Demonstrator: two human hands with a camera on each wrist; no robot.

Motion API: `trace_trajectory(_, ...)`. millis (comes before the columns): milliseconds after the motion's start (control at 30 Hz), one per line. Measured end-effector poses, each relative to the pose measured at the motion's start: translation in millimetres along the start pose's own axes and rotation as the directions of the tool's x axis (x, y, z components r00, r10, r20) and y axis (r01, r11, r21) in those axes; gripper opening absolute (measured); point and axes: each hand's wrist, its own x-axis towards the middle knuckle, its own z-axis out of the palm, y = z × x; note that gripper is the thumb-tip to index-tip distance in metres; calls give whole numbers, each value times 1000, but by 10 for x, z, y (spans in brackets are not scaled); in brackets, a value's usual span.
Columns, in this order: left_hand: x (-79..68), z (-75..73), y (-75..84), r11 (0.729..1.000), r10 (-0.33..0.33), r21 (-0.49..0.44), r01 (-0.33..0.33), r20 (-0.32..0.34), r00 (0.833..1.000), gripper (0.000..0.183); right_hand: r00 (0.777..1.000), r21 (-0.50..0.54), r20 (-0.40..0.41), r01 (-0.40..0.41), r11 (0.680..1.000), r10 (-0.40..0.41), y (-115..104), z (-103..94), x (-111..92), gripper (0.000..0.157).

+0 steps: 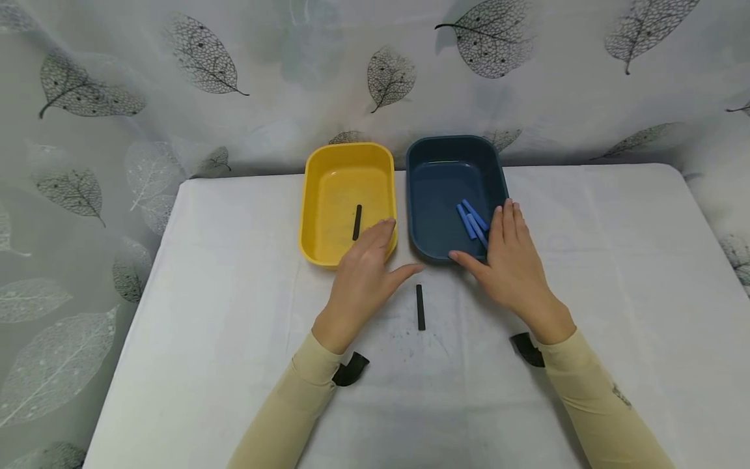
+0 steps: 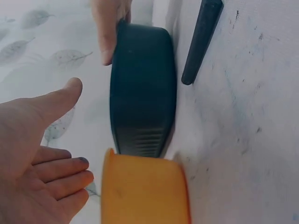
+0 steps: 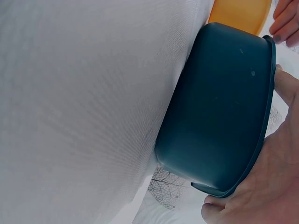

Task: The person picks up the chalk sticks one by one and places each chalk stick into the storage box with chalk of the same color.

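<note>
My left hand [image 1: 363, 273] is over the near right corner of the yellow tray [image 1: 319, 195], fingers straight and thumb spread to the right. It holds nothing. A black stick [image 1: 357, 223] lies inside that tray. My right hand [image 1: 515, 267] rests at the near right corner of the dark blue tray [image 1: 422, 195], with straight fingers along the right side and the thumb at the near rim. Several blue sticks [image 1: 467, 221] lie in this tray beside the hand. Between the hands, another black stick [image 1: 420, 307] lies on the white cloth; the left wrist view shows it too.
Both trays stand side by side near the back edge of the table [image 1: 234, 273], which is covered in white cloth. Dark smudges mark the cloth around the loose black stick. Behind hangs a curtain [image 1: 328, 78] with a leaf print.
</note>
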Motion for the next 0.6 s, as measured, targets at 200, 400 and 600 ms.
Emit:
trace_trajectory(200,-79,-112,-23,999,38,26,-37,-30,999,84,1000,-8,11,-10,1000,10,0,-6,-5,114)
trace_trajectory(400,-98,-197,-159,1000,5,7,-4,-63,998,83,1000,-10,20,-12,1000,13,-1,-7,-2,114)
trace_trajectory(600,-88,-262,-372,998,-55,-14,55,-23,998,87,1000,-14,26,-8,1000,9,-10,-16,7,113)
